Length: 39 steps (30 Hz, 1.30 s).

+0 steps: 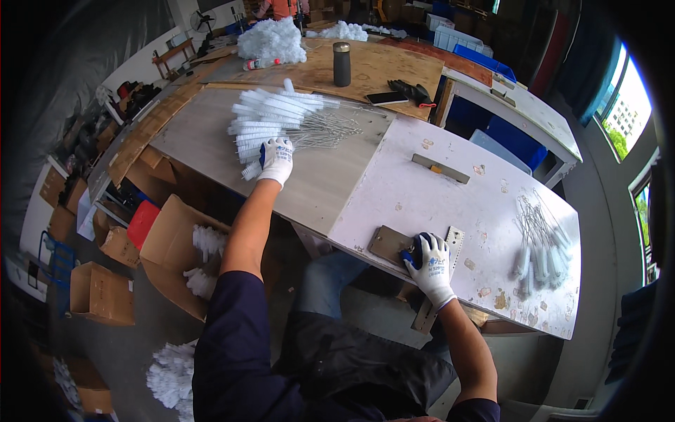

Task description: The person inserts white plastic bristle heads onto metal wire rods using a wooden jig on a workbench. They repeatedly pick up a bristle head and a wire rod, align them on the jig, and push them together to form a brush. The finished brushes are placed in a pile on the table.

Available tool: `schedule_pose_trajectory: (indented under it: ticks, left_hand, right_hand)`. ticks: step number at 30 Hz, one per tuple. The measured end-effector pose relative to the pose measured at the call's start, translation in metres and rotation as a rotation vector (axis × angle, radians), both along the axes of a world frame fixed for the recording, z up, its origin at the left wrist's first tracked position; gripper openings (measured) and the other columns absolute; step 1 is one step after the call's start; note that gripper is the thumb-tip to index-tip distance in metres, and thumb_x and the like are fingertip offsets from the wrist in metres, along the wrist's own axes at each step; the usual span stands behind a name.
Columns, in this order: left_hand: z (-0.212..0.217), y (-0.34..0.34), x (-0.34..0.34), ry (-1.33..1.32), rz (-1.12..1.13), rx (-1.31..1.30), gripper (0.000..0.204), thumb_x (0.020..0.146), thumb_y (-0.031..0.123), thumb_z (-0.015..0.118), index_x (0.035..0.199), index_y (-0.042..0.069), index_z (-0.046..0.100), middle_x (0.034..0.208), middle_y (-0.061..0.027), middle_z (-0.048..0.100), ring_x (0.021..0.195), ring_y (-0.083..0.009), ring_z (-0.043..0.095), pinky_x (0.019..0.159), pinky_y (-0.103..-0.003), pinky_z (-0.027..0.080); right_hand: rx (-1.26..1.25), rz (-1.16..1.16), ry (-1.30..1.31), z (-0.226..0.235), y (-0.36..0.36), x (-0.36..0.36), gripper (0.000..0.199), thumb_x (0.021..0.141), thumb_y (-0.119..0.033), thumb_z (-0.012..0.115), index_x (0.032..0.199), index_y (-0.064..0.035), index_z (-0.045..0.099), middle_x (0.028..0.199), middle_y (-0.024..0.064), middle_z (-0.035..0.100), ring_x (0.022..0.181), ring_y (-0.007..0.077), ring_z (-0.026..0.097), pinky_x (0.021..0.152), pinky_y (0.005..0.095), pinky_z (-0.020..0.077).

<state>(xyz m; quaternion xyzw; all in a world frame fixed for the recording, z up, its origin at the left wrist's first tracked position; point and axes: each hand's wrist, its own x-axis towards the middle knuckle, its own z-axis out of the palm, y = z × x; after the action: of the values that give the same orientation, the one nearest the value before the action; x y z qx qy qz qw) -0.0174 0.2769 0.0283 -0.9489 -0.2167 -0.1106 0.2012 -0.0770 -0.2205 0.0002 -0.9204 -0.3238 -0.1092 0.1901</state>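
Trainee: Where are the white brushes (264,116), and how does the left hand (276,162) stand to them?

Instructor: The brushes lie heaped on the left part of the counter (401,193), bristles mostly leftward, wire stems rightward. The gloved left hand is at the near edge of the heap, against the bristles. Its fingers are partly bent; whether they have hold of a brush cannot be told. The common direction probably keeps the stems together and the bristle ends within reach.

Trainee: State the condition of the right hand (427,266).

Instructor: Its gloved fingers are curled at the right end of a flat metal block (388,244), near the front edge of the counter. A perforated metal strip (455,243) shows just beside the hand. How far the fingers are closed, and on what, cannot be told. The block's position presumably suits work close to the body.

Trainee: And the second bunch of brushes (545,260)?

Instructor: It lies at the right end of the counter, bristles toward the person, presumably to stay separate from the heap.
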Motion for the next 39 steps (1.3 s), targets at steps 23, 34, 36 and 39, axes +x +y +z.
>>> schedule_pose_trajectory:
  ticks: [23, 34, 36, 39]
  left_hand:
    - [0.045, -0.161, -0.043, -0.477, -0.407, -2.053, 0.020, 0.097, 0.005, 0.057, 0.112, -0.003, 0.067, 0.078, -0.0052, 0.065, 0.063, -0.0142, 0.061, 0.060, -0.029, 0.054]
    - [-0.030, -0.320, 0.034, -0.438, -0.164, -2.483, 0.022, 0.097, 0.010, 0.056, 0.112, 0.003, 0.071, 0.082, -0.0079, 0.063, 0.065, -0.0227, 0.062, 0.059, -0.035, 0.054]
    - [-0.034, -0.329, 0.038, -0.434, -0.153, -2.467, 0.023, 0.097, 0.010, 0.056, 0.112, 0.004, 0.071, 0.082, -0.0076, 0.063, 0.066, -0.0227, 0.063, 0.060, -0.035, 0.055]
    - [-0.046, -0.331, 0.042, -0.438, -0.160, -2.466, 0.023, 0.096, 0.009, 0.057, 0.114, 0.005, 0.071, 0.082, -0.0072, 0.063, 0.069, -0.0226, 0.064, 0.063, -0.036, 0.056]
  right_hand:
    - [0.141, 0.097, -0.085, -0.029, -0.011, 0.010, 0.033, 0.083, -0.024, 0.074, 0.115, -0.0146, 0.073, 0.129, 0.0101, 0.064, 0.119, 0.0335, 0.056, 0.104, 0.0477, 0.0426]
    - [0.255, -0.018, 0.037, -0.025, -0.007, 0.001, 0.044, 0.078, -0.024, 0.078, 0.117, -0.0070, 0.069, 0.123, 0.0103, 0.066, 0.118, 0.0334, 0.056, 0.103, 0.0460, 0.0434]
    - [0.263, -0.023, 0.041, -0.023, -0.008, 0.002, 0.045, 0.075, -0.022, 0.080, 0.115, -0.0054, 0.068, 0.122, 0.0112, 0.066, 0.116, 0.0337, 0.057, 0.102, 0.0459, 0.0439]
    - [0.267, -0.019, 0.044, -0.025, -0.009, 0.004, 0.046, 0.074, -0.020, 0.081, 0.114, -0.0040, 0.068, 0.121, 0.0115, 0.066, 0.115, 0.0336, 0.057, 0.102, 0.0461, 0.0440]
